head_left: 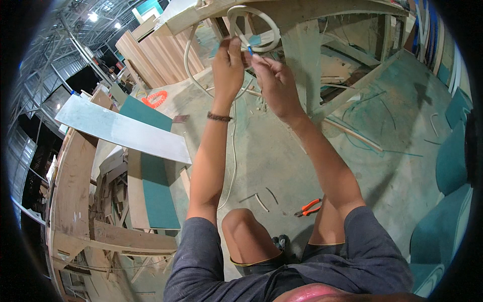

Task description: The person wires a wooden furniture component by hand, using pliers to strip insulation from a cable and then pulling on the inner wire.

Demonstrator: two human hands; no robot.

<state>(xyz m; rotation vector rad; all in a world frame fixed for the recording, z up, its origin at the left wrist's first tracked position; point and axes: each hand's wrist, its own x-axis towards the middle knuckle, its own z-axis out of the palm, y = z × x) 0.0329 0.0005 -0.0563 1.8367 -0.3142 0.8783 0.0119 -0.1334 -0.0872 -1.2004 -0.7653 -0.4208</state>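
Observation:
A pale white cable (276,34) hangs in a loop in front of a wooden frame, and a long length of it drops to the floor. My left hand (229,70) is closed on the cable at the left of the loop, fingers raised. Close beside it, my right hand (275,83) is closed in a pinch at the bottom of the loop. A small blue piece (250,50) shows on the cable between my fingertips; its kind is too small to make out. The fingertips are partly hidden. Below, cutting pliers (308,208) with orange handles lie on the floor near my knee.
Short cable offcuts (261,202) lie before my knees. The wooden frame (302,60) stands ahead. At the left are a white curved panel (126,128) and a wooden structure (73,186) with scraps. An orange coiled hose (156,99) lies farther off; green curved panels (443,221) line the right.

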